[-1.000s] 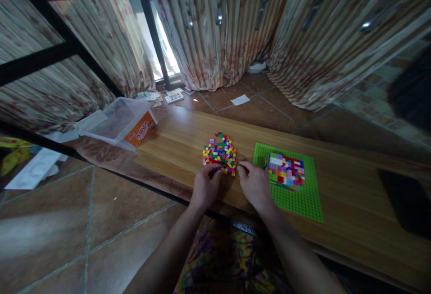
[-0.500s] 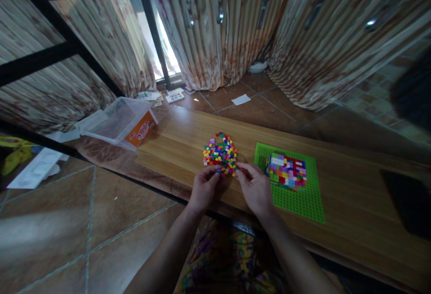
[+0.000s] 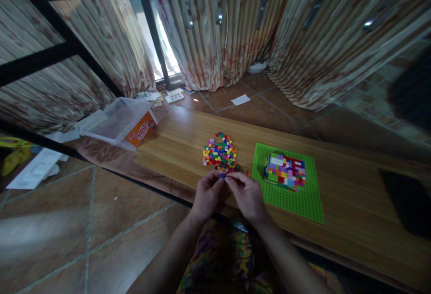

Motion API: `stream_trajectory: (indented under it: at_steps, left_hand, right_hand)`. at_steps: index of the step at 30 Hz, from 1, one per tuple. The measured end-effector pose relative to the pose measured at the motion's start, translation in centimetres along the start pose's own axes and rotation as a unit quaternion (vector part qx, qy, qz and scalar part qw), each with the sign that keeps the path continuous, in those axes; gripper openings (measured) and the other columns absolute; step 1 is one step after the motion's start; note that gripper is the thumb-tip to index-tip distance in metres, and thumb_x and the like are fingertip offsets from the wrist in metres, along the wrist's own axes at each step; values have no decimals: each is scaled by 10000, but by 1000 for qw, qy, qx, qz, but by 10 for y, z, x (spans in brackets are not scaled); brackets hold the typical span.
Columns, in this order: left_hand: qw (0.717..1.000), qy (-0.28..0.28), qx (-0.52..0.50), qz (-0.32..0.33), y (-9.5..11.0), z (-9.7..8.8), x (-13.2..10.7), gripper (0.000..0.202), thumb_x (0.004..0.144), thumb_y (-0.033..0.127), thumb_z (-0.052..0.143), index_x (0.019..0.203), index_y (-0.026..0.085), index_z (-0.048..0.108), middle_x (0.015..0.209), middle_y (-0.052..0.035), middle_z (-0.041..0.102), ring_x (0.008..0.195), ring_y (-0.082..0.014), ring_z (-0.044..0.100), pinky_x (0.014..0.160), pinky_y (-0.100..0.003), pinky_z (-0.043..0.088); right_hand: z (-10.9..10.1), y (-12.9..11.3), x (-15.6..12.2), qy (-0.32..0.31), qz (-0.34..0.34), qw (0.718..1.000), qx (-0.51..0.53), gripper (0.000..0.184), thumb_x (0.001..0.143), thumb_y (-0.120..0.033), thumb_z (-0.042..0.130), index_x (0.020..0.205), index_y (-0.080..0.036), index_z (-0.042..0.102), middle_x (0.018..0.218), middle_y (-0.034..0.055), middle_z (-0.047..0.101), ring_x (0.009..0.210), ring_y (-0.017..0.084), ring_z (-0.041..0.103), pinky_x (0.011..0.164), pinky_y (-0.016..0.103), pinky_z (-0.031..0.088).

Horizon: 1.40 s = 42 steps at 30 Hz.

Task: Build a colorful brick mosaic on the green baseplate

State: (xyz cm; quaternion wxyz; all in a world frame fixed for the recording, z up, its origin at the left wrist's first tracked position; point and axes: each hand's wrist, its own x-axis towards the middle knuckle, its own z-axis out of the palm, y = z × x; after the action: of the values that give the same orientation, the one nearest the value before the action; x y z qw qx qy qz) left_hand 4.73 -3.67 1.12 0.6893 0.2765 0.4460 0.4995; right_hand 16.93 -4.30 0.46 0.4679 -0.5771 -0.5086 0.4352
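Brick, blue [image 3: 222, 176], very small, one item. Held just above the near edge of the wooden board [image 3: 175, 146], at the front fringe of the loose pile.

Left hand [image 3: 206, 195]: fingertips drawn narrow, pinched on the blue brick from its left.
Right hand [image 3: 247, 195]: fingertips likewise narrow, meeting the left hand's at the same brick. Whether a second piece sits between them is too small to tell.

Pile of loose bricks [image 3: 220, 152]: mixed colours, flat heap, just beyond the fingertips.
Baseplate, green [image 3: 292, 202]: flat on the board, right of the pile, apart from both hands.
Built block [image 3: 285, 171]: multicoloured, standing on the baseplate's far half.
Plastic box, clear, orange label [image 3: 114, 123]: tipped at the board's left end, well apart.

Risk, judged: the piece is tiny and the grip sits close to the board's edge, so a slipped pinch could drop it to the tiled floor [image 3: 84, 222]. A knuckle brushing the pile could scatter bricks the same way.
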Motion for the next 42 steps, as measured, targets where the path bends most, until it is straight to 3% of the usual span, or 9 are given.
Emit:
stream_trajectory:
  at_steps: [6, 9, 13, 16, 23, 26, 29, 35, 42]
  left_hand:
    - [1000, -7, 28, -11, -6, -2, -10, 255, 747, 352, 705, 899, 167, 617, 745, 9, 645, 642, -117, 598, 631, -245, 499]
    - [990, 12, 133, 38, -5, -10, -5, 183, 779, 284, 654, 914, 162, 650, 792, -9, 667, 703, -124, 611, 680, -243, 496]
    - [905, 61, 387, 167, -1, -19, 5, 187, 802, 157, 587, 952, 188, 695, 900, -26, 691, 832, -141, 630, 780, -256, 488]
    - [846, 52, 481, 224, 3, -21, 13, 249, 806, 109, 568, 1004, 204, 685, 973, -30, 693, 890, -145, 639, 830, -265, 491]
    - [785, 96, 559, 250, 17, -28, 29, 263, 864, 128, 502, 1060, 197, 663, 935, -46, 664, 835, -152, 631, 792, -274, 508]
    - [747, 108, 608, 246, 24, -35, 37, 281, 869, 125, 477, 1070, 195, 661, 957, -62, 634, 846, -164, 623, 791, -282, 502]
    - [721, 111, 640, 242, 26, -38, 44, 245, 883, 154, 476, 1038, 197, 660, 966, -64, 610, 847, -167, 616, 775, -277, 493]
    - [712, 105, 658, 224, 28, -36, 44, 146, 890, 151, 478, 873, 189, 618, 920, -52, 592, 814, -159, 595, 745, -263, 468]
    - [736, 112, 626, 233, 26, -40, 42, 106, 882, 155, 495, 851, 190, 590, 896, -41, 589, 809, -156, 598, 735, -264, 470]
  right_hand:
    - [3, 5, -7, -8, 106, 991, 76, 307, 778, -482, 655, 841, -191, 726, 705, 27, 703, 600, 176, 637, 563, 296, 529]
    - [-4, 8, -3, 16, 48, 999, 16, 247, 793, -422, 642, 848, -199, 732, 787, 41, 717, 692, 190, 659, 652, 319, 537]
    - [-12, 10, 7, 47, -90, 985, -141, 170, 832, -304, 587, 833, -220, 734, 853, 50, 706, 787, 192, 652, 743, 330, 508]
    - [-15, 9, 9, 47, -130, 972, -192, 173, 853, -249, 551, 869, -220, 721, 883, 50, 696, 798, 180, 647, 740, 313, 504]
    - [-24, 9, 7, 109, -154, 927, -324, 222, 873, -204, 480, 963, -181, 682, 910, 78, 669, 863, 214, 630, 791, 346, 501]
    - [-22, 15, 9, 106, -134, 909, -381, 249, 865, -177, 451, 974, -160, 675, 930, 107, 660, 874, 240, 622, 797, 375, 498]
    - [-16, 17, 14, 87, -135, 912, -378, 240, 857, -162, 455, 962, -159, 670, 935, 111, 657, 867, 239, 620, 789, 370, 498]
    - [3, 7, 23, 39, -179, 937, -297, 231, 878, -158, 468, 1020, -193, 648, 960, 78, 654, 898, 205, 623, 821, 335, 496]
    - [24, 4, 28, -29, -208, 922, -325, 165, 864, -177, 554, 982, -218, 661, 973, 69, 652, 939, 221, 604, 825, 356, 490]
